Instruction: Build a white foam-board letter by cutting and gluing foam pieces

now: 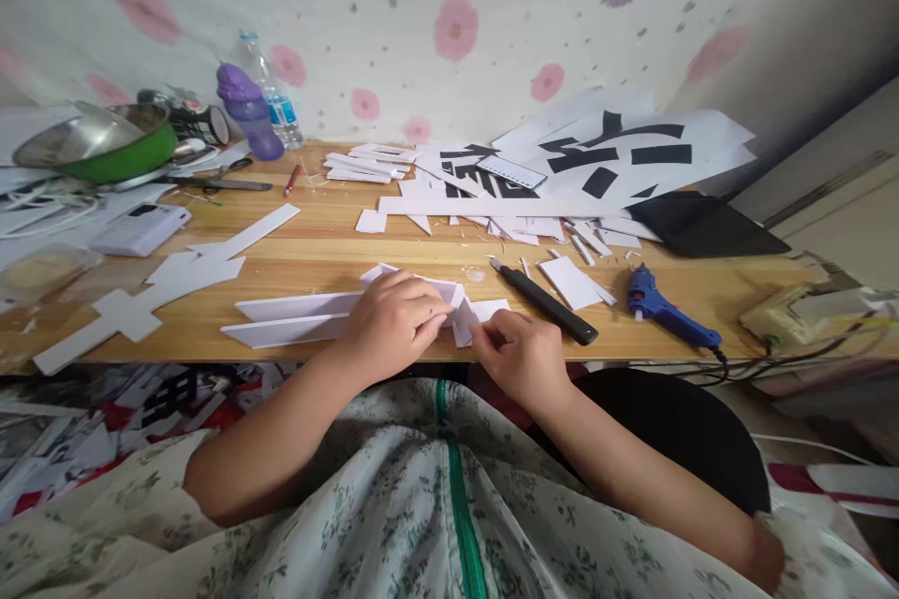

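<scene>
Centrally, left hand on frame, shiny item in green bowl

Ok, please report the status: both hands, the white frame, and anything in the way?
Left hand holding the frame. Right hand at its right end, contact unclear. Cutter close beyond right hand, not between hands and frame.
</scene>
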The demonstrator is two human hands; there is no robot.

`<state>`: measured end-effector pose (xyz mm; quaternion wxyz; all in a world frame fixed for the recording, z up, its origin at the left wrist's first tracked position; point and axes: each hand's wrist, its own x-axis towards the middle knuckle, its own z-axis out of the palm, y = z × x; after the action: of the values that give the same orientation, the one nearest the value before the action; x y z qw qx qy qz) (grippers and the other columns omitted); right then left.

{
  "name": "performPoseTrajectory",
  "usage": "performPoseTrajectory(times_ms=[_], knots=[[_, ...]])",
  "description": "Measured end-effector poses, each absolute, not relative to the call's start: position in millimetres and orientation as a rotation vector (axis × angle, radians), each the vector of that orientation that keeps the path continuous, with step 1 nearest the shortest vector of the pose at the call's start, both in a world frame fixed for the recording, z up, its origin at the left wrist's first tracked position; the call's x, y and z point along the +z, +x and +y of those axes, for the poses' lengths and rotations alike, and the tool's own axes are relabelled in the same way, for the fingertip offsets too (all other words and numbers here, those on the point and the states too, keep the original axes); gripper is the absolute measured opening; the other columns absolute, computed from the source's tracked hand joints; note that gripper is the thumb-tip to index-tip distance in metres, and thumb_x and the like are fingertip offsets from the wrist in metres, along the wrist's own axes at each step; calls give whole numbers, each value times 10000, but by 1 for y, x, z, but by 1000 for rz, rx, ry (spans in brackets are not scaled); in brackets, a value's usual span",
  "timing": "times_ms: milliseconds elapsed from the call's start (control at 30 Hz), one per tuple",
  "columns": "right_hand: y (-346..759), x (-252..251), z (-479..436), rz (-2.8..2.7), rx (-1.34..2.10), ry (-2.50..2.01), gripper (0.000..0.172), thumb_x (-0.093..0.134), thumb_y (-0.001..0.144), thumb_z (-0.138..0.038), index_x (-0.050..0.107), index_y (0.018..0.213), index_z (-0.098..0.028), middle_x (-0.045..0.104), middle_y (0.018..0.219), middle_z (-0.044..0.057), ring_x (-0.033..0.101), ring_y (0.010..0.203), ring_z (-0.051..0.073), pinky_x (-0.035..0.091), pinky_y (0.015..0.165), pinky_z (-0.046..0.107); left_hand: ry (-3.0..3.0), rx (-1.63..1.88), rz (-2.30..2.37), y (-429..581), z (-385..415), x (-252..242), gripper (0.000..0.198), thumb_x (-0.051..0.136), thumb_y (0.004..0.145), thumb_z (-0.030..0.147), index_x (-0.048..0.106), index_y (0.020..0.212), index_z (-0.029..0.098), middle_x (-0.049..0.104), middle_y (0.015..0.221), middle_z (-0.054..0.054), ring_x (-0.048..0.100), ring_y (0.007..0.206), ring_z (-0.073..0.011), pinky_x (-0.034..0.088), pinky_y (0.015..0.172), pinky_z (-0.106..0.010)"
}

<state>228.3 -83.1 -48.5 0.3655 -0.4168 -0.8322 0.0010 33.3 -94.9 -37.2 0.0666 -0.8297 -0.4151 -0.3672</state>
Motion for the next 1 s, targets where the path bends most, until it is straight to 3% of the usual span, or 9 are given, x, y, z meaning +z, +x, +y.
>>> performPoseTrajectory(times_ms=[1000], knots=[[220,-52,-84,-2198,-51,-1067,262,584,754,-208,492,510,-177,553,451,-6,508,431,108,282,464,230,-2520,-1118,-1256,34,-95,-38,161,569,816,105,704,873,172,709,827,-32,624,760,-174,500,702,-325]])
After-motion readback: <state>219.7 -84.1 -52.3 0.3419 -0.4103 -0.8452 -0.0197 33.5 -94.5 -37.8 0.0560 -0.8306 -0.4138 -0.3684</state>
